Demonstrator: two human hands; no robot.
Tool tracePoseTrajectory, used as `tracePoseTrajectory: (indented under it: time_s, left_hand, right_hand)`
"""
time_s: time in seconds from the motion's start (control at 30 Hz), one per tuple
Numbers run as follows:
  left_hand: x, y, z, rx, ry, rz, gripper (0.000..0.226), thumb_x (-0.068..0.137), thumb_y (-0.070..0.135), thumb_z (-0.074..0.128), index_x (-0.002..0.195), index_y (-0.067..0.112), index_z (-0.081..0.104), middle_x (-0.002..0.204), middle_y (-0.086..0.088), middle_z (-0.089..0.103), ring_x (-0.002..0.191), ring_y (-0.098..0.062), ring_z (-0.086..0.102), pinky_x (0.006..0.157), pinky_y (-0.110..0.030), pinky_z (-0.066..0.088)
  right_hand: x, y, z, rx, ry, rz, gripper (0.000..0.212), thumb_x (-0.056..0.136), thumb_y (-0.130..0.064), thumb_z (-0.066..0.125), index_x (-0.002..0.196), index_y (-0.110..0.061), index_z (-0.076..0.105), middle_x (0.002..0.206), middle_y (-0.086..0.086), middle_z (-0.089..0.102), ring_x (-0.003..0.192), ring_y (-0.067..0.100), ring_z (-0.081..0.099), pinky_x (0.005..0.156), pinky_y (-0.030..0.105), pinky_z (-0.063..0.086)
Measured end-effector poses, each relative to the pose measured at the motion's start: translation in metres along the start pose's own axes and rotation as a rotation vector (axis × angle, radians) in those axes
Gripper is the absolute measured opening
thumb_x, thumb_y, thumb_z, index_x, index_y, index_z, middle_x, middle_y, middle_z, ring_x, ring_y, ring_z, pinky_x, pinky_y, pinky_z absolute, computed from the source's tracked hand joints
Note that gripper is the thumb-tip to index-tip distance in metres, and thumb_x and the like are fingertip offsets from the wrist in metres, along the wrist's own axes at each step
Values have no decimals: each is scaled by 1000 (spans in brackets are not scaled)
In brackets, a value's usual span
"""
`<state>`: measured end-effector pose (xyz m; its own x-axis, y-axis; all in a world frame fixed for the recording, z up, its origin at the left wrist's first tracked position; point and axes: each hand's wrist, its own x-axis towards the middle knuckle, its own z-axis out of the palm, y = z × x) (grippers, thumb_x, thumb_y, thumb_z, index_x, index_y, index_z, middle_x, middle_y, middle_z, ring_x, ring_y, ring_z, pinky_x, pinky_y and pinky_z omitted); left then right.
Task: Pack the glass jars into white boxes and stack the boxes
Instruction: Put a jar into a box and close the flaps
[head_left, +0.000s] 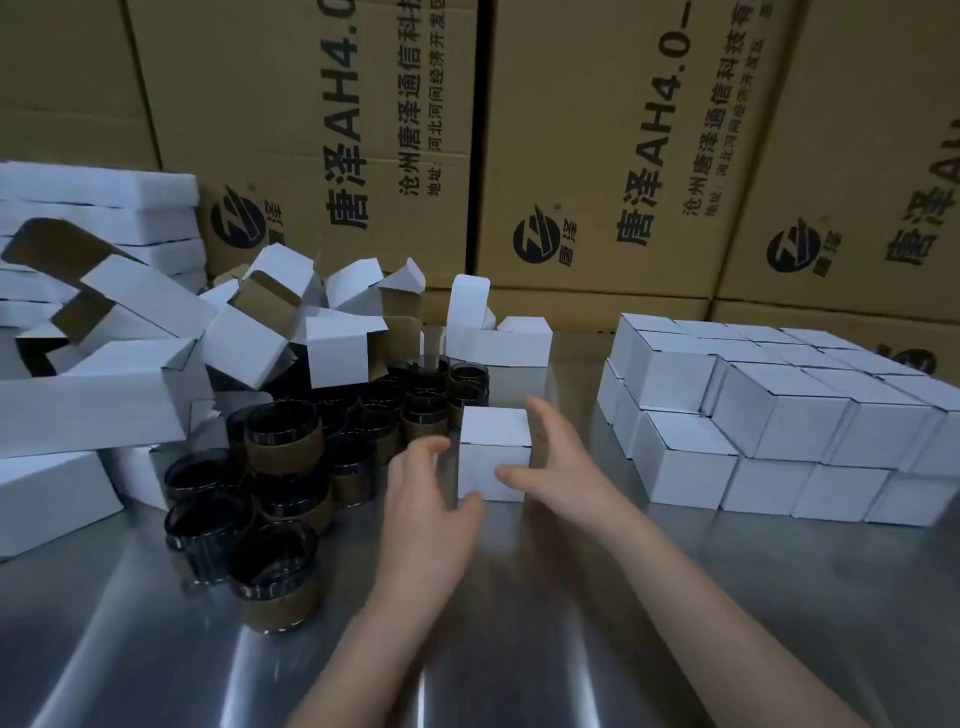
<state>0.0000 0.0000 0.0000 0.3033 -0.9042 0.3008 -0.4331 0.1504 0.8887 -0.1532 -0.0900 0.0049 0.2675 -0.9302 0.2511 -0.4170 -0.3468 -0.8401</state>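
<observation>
- Small closed white cardboard box (493, 452) stands upright on the shiny stainless-steel table (519, 649), centre of view, between the two hands.
- Right hand (561, 467): thumb lies on the box's front face, straight fingers (540, 415) run up along its right side. Hand is spread, not fisted.
- Left hand (431, 499): just left of the box, fingers loosely curved and motion-blurred, thumb near the box's lower left corner. Cannot tell if it actually touches.
- Hands are apart, one on each side of the box. Both forearms are bare and come in from the bottom edge.
- Cluster of dark glass jars with brown cardboard bands (280, 441) sits on the table left of the box, reaching from the near left back to behind it. Some jars are stacked on others.
- Block of closed white boxes (779, 415) sits at right, well apart from the hands, packed tight in rows, two layers high, with the lower layer sticking out at the front.
- Loose heap of open white boxes with brown insides (249, 332) lies behind and left of the jars, tilted every way, flaps up.
- Pile of flat white box blanks (98, 208) sits far left at the back.
- One more white box with a raised flap (498, 338) stands behind the jars, centre back.
- Large brown corrugated cartons with black print and a round logo (597, 156) form a wall along the table's back edge.
</observation>
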Motion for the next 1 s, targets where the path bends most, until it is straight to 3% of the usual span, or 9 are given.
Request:
tracePoseTrajectory:
  time_s: [0.07, 0.13, 0.3, 0.4, 0.53, 0.67, 0.77, 0.87, 1.0]
  left_hand:
    - [17, 0, 5, 17, -24, -61, 62, 80, 8, 69, 135, 18, 41, 133, 0, 42, 127, -16, 41, 95, -22, 31]
    - [33, -2, 11, 7, -66, -128, 68, 79, 7, 69, 140, 15, 39, 140, -3, 43, 128, -18, 42, 94, -24, 34]
    - [47, -5, 30, -113, -121, -161, 56, 80, 1, 61, 132, 21, 51, 124, 2, 63, 106, -15, 60, 83, -28, 48]
    - [50, -1, 40, -210, -185, -168, 57, 78, 1, 58, 132, 19, 56, 121, 2, 67, 110, -15, 62, 96, -40, 52]
    - [55, 8, 55, -268, -281, -135, 68, 65, 15, 54, 132, 23, 56, 118, 2, 69, 110, -17, 65, 98, -46, 52]
    - [62, 15, 76, -329, -425, -116, 71, 65, 13, 54, 136, 21, 54, 125, -5, 67, 117, -23, 62, 102, -49, 48]
    - [67, 14, 86, -335, -469, -109, 58, 77, 5, 57, 131, 27, 55, 125, -3, 67, 116, -20, 63, 101, -43, 50]
    - [71, 6, 89, -322, -417, -117, 48, 87, -5, 54, 124, 26, 59, 109, 11, 68, 100, 0, 65, 88, -22, 52]
    - [73, 4, 66, -189, -188, -113, 25, 89, 6, 56, 93, 30, 62, 91, 15, 65, 86, 0, 60, 68, -4, 40]
  right_hand:
    - [6, -1, 0, 4, -38, 2, 96, 77, -24, 78, 152, -30, 18, 141, -18, 24, 127, -1, 28, 101, 22, 29]
    - [14, 1, 0, 7, -72, 19, 95, 76, -22, 80, 151, -29, 22, 143, -13, 30, 130, 3, 34, 103, 25, 35]
    - [31, 7, -13, -80, -12, 21, 84, 71, -18, 85, 143, -23, 40, 131, -2, 48, 119, 14, 51, 96, 30, 48]
    - [39, 10, -29, -160, -7, 34, 86, 68, -17, 87, 142, -21, 43, 132, 0, 47, 114, 14, 53, 95, 28, 46]
    - [53, 6, -57, -367, -54, 87, 84, 69, -17, 86, 142, -12, 45, 139, 8, 46, 124, 23, 50, 106, 39, 41]
    - [63, -2, -81, -601, -132, 158, 71, 75, -17, 81, 138, -17, 49, 136, 6, 51, 119, 20, 51, 88, 23, 40]
    - [68, -15, -89, -820, -229, 234, 70, 78, -22, 78, 140, -18, 45, 140, 5, 48, 124, 21, 48, 85, 23, 39]
    - [77, -34, -80, -851, -229, 174, 73, 79, -28, 76, 143, -19, 42, 144, 4, 44, 130, 20, 44, 100, 28, 40]
    - [96, -74, -31, -298, -153, 21, 46, 84, -32, 69, 128, -30, 55, 127, -4, 56, 113, 12, 55, 93, 29, 47]
